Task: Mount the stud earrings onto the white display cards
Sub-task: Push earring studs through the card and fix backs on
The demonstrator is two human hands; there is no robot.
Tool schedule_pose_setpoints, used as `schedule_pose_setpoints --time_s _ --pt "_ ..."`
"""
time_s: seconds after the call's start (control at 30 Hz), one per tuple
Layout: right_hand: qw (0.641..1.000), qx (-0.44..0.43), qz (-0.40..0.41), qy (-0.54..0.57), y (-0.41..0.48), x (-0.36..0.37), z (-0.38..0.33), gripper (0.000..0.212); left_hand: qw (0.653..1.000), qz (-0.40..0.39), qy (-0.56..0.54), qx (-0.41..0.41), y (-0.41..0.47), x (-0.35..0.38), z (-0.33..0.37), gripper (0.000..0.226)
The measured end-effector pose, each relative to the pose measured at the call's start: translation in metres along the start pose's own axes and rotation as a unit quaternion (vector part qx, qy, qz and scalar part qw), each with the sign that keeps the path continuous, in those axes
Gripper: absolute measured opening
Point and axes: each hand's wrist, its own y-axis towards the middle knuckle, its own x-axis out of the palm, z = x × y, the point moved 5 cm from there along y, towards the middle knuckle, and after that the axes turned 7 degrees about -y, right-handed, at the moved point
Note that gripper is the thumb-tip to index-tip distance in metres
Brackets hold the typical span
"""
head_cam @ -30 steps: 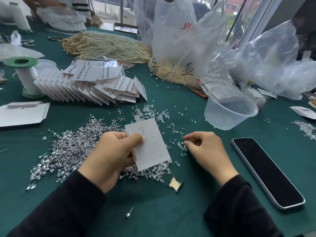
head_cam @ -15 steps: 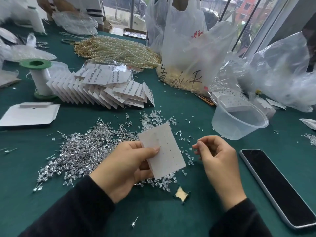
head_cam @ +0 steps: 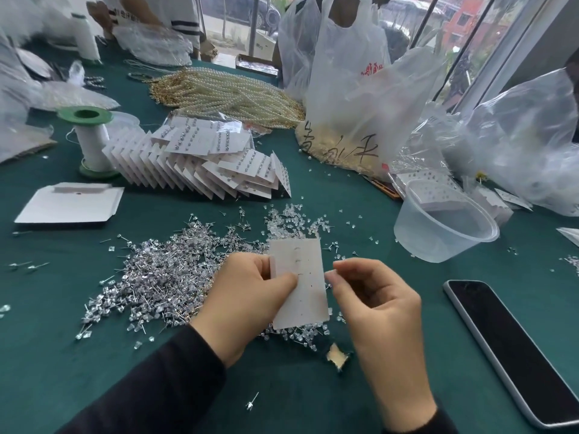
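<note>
My left hand (head_cam: pixel 247 296) grips a white display card (head_cam: pixel 302 296) by its left edge, thumb across its face, holding it upright above the green table. A few studs show faintly in the card's upper holes. My right hand (head_cam: pixel 372 296) has its fingers curled, thumb and forefinger pinched together at the card's right edge; whatever is between them is too small to make out. A large heap of silver stud earrings (head_cam: pixel 163 277) lies left of the card, and clear earring backs (head_cam: pixel 291 217) are scattered behind it.
Filled cards (head_cam: pixel 200 164) are fanned out at the back left beside a green-capped spool (head_cam: pixel 91 136). A clear plastic cup (head_cam: pixel 445 223) and a black phone (head_cam: pixel 513 349) lie to the right. Plastic bags (head_cam: pixel 354 98) and pearl strands (head_cam: pixel 225 95) crowd the far side. A flat white box (head_cam: pixel 72 203) lies left.
My right hand rose from the scattered backs on the table and came in against the card's right edge. My left hand turned the card more upright and lifted it.
</note>
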Motion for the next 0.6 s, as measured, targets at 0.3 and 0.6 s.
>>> schedule_pose_setpoints --time_s 0.3,0.6 --pt "0.988 -0.124 -0.001 -0.091 -0.008 0.019 -0.013 0.006 0.987 0.005 0.122 0.107 -0.006 0.002 0.010 0.015" --pt "0.984 -0.137 0.000 -0.118 -0.009 0.022 -0.012 0.006 0.962 0.028 0.204 0.180 -0.009 0.004 0.014 0.023"
